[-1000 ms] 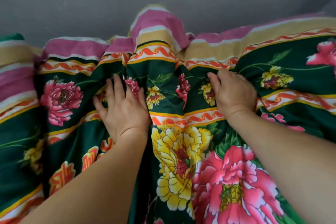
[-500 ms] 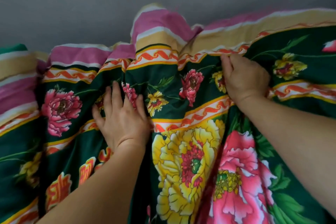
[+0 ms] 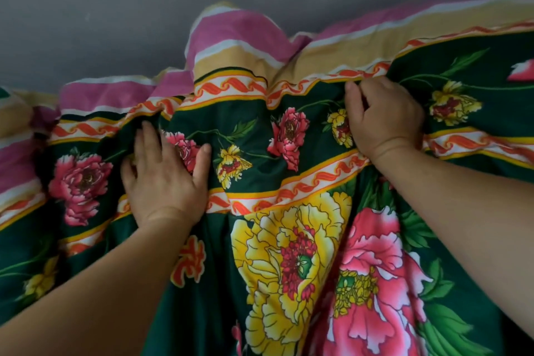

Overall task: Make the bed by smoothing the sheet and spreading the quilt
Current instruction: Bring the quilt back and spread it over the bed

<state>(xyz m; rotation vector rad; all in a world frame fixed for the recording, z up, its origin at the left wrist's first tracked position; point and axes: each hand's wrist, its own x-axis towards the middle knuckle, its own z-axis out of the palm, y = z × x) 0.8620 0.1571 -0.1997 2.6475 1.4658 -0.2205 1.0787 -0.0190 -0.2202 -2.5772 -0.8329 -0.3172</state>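
Both arms outstretched: left hand fingers flat on quilt, right hand fingers bunching its fabric.

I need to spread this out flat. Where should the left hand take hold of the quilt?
Probably the raised striped fold at the quilt top edge. Come from below and left, pinching its ridge: it stands bunched above the flat part, while the right hand already has a grip on the border.

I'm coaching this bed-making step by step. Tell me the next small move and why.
Probably draw the right hand, which grips a bunched fold of the quilt, away to the right, while the left hand presses flat as an anchor. The cloth between them is creased, and the striped border humps up against the grey wall.
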